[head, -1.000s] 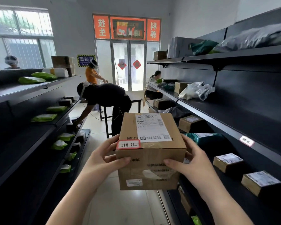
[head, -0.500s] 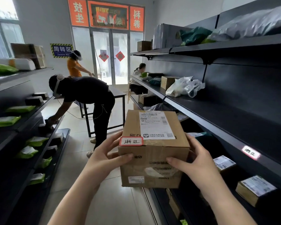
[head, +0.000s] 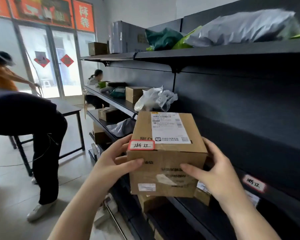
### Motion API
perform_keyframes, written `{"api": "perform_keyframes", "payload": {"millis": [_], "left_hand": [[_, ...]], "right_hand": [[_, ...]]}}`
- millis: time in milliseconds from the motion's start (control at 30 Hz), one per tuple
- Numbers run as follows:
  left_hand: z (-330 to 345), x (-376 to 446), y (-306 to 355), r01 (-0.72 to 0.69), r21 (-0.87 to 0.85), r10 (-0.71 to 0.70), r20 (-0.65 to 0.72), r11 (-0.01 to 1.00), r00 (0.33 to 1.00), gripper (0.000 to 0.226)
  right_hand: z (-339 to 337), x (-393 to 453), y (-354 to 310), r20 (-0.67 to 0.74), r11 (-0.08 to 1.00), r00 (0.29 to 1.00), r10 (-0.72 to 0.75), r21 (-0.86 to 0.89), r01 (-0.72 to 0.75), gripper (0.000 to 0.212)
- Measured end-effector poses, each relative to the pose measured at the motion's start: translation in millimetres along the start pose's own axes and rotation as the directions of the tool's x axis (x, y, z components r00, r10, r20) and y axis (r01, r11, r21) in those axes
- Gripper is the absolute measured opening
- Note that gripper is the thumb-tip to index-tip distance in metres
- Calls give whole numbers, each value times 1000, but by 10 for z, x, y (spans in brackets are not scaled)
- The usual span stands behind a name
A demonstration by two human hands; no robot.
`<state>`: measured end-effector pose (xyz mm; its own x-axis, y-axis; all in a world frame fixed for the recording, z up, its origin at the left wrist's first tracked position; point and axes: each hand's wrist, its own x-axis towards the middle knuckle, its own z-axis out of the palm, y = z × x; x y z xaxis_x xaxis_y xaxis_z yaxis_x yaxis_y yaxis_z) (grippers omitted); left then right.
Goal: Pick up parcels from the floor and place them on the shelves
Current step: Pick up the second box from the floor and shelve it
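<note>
A brown cardboard parcel with a white shipping label on top and a red-bordered handwritten sticker on its near edge hangs in mid-air at chest height. My left hand grips its left side, thumb across the front face. My right hand grips its right side, thumb on the front. The parcel is level with the edge of the black middle shelf on the right, which carries a matching red-bordered tag. Small boxes lie on the lower shelf behind the parcel, mostly hidden.
The black shelving runs along the right wall with boxes, a clear plastic bag and grey and green mailers on it. A person in dark clothes bends over at the left beside a black table. Two other people are farther back.
My view has turned right and closer to the right shelving. The parcel, still held in both hands, has come nearer the middle shelf's edge and its tag.
</note>
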<state>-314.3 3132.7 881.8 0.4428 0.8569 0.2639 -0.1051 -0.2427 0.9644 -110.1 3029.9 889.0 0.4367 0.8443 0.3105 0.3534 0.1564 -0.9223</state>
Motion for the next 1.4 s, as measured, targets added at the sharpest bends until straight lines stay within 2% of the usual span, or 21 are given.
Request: {"api": "perform_keyframes", "payload": {"millis": [133, 233, 500, 700, 1067, 1267, 1400], "left_hand": [[61, 513, -53, -16, -20, 18, 124, 1000, 992, 56], [137, 799, -60, -17, -2, 17, 215, 1000, 976, 58], [647, 1379, 49, -49, -64, 73, 464, 997, 883, 58], [1082, 1521, 54, -49, -83, 88, 570, 995, 817, 65], [1917, 1598, 59, -7, -106, 83, 727, 994, 682, 58], [2182, 1657, 7, 19, -79, 49, 770, 997, 636, 54], [2295, 1685, -52, 25, -67, 36, 766, 997, 641, 56]], "right_hand": [[-43, 198, 27, -139, 999, 990, -4, -52, -3, 70], [-87, 254, 12, -231, 995, 973, -2, -94, -21, 75], [-413, 270, -69, -469, 988, 883, 7, -132, -78, 73], [-718, 189, -87, -555, 984, 831, 39, -124, -130, 71], [-1268, -57, 9, -679, 958, 733, 34, -186, -217, 59], [-1456, -89, 136, -700, 951, 708, 93, -148, -272, 62], [-1542, -68, 209, -704, 943, 702, 105, -154, -296, 63]]}}
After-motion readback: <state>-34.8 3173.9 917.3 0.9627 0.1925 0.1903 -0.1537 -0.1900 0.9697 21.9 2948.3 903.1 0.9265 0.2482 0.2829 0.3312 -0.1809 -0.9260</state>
